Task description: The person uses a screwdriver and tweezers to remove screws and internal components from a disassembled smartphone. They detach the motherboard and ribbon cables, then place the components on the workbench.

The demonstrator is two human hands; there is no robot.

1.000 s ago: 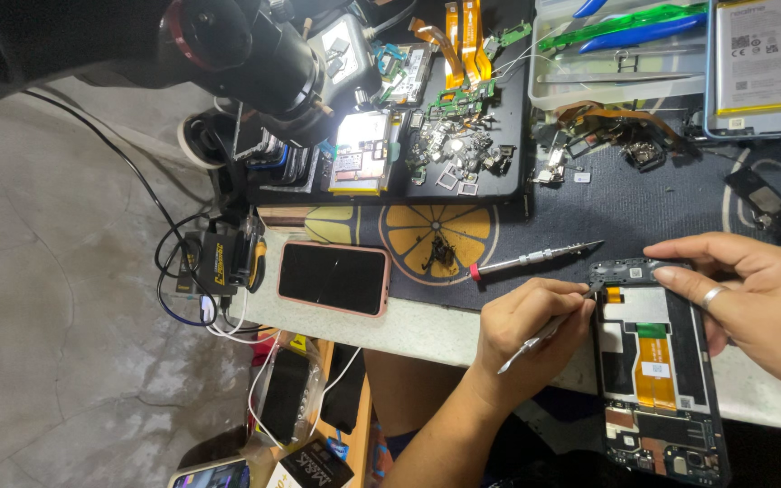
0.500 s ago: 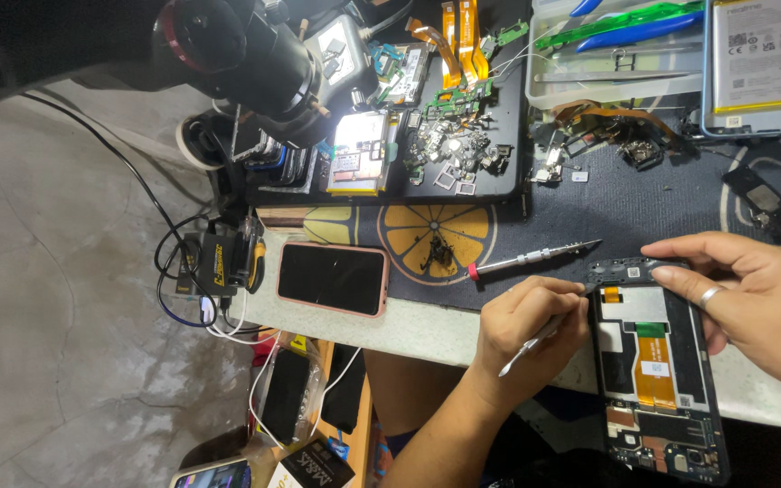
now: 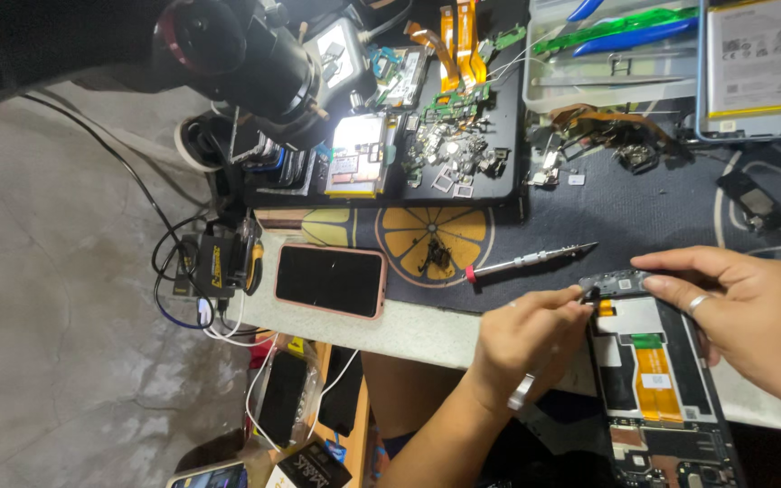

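Two hands work at one opened phone (image 3: 657, 380): the left hand (image 3: 522, 348) just to its left, the right hand (image 3: 752, 316) over its upper right edge. To the left of the opened phone lie one screwdriver (image 3: 531, 263) and, farther on, one whole phone in a pink case (image 3: 330, 280). Well above the opened phone sit one clear tray (image 3: 612, 86), holding two blue tools (image 3: 630, 36) and one green tool (image 3: 621, 23), and one flat battery (image 3: 764, 56) to the tray's right.

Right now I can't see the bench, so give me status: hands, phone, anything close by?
Left hand grips tweezers at opened phone. Right hand steadies its top edge. Screwdriver lies just above.
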